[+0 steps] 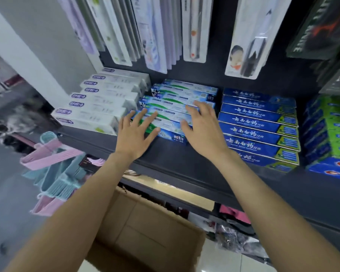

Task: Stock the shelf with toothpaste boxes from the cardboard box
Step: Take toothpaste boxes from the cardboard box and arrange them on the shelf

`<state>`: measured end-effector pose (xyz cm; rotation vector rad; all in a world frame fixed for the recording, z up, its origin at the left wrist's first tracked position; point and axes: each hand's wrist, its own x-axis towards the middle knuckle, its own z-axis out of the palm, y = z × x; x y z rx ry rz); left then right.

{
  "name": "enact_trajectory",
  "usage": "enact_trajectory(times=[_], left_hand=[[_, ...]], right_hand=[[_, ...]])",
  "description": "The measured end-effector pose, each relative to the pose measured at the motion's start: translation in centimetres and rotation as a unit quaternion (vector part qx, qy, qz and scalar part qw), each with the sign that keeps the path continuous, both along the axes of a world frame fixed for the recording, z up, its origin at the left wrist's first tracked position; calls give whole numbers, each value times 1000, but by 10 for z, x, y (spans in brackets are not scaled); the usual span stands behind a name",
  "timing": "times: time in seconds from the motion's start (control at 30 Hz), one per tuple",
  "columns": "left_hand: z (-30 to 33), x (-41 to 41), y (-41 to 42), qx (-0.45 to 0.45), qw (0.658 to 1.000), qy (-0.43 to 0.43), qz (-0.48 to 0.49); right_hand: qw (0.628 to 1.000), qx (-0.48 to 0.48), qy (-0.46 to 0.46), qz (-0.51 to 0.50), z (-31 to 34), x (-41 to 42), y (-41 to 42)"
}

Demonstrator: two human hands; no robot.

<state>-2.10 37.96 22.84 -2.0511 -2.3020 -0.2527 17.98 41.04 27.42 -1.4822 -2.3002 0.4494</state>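
Observation:
A row of white-blue-green toothpaste boxes point(175, 107) lies flat on the dark shelf point(185, 165), stepped from back to front. My left hand point(135, 134) rests with straight spread fingers on the left end of the frontmost boxes. My right hand point(201, 124) lies with spread fingers on their right end. Neither hand grips a box. Below the shelf, between my forearms, stands the brown cardboard box point(149, 228) with its flap up; its inside is not visible.
White toothpaste boxes point(98, 103) fill the shelf to the left, dark blue ones point(261, 124) to the right, green-blue ones point(330, 134) at far right. Toothbrush packs point(194, 28) hang above. Pink and teal hangers point(55, 169) hang at lower left.

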Motion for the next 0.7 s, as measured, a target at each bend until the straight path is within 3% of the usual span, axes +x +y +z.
enact_trajectory(times=[0.17,0.3,0.37,0.47,0.53,0.7], left_hand=[[-2,-9,3,8,991,127,-49],[1,-35,24,67,981,94,-158],[5,-43,41,29,978,49,-203],[11,-39,63,-103,973,-25,-203],[12,-35,69,-147,970,-8,-194],[5,-40,69,-112,972,16,-204]], right_hand=[[993,-47,-70,-86,-11,-21,46],[983,-84,-72,-149,-28,-28,57],[981,-84,-26,-171,-34,-34,56],[971,-91,82,-206,-36,-43,54],[965,-91,107,-221,-36,-46,53],[968,-61,71,-234,-36,-51,52]])
